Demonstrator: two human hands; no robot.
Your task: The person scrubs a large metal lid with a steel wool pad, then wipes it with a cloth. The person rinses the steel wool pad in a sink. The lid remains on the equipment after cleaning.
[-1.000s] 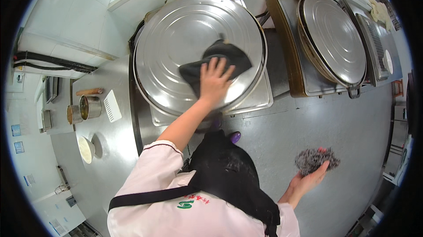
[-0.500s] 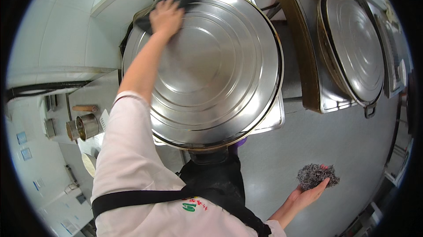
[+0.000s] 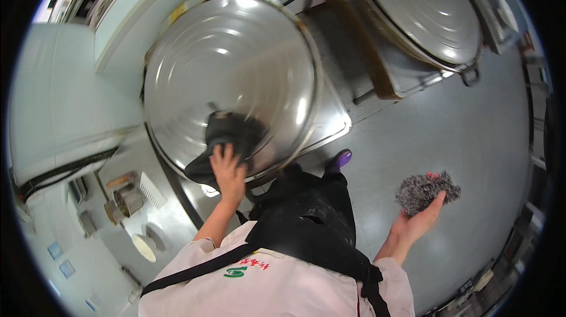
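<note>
A large round metal lid [image 3: 236,75] with ringed ridges covers a wide pan in front of me. On its near edge lies a crumpled black cloth [image 3: 227,131]. My left hand [image 3: 229,171] presses down on this cloth, its fingers bent over the fabric and holding it against the metal. Off to the right, above the floor and away from the lid, my right hand [image 3: 420,220] is closed around a grey steel wool scourer [image 3: 425,192]. Red-tipped fingers show at the scourer's far side.
A second lidded pan [image 3: 424,7] with a side handle sits on a metal stand at the far right. To the left are a metal cup [image 3: 128,199], a wooden-handled tool [image 3: 121,180] and a pale bowl [image 3: 144,248]. A white tiled wall [image 3: 65,87] borders the left.
My left hand has drawn the black cloth from the lid's far left edge to its near edge. The view has turned and shifted. My right hand still holds the scourer.
</note>
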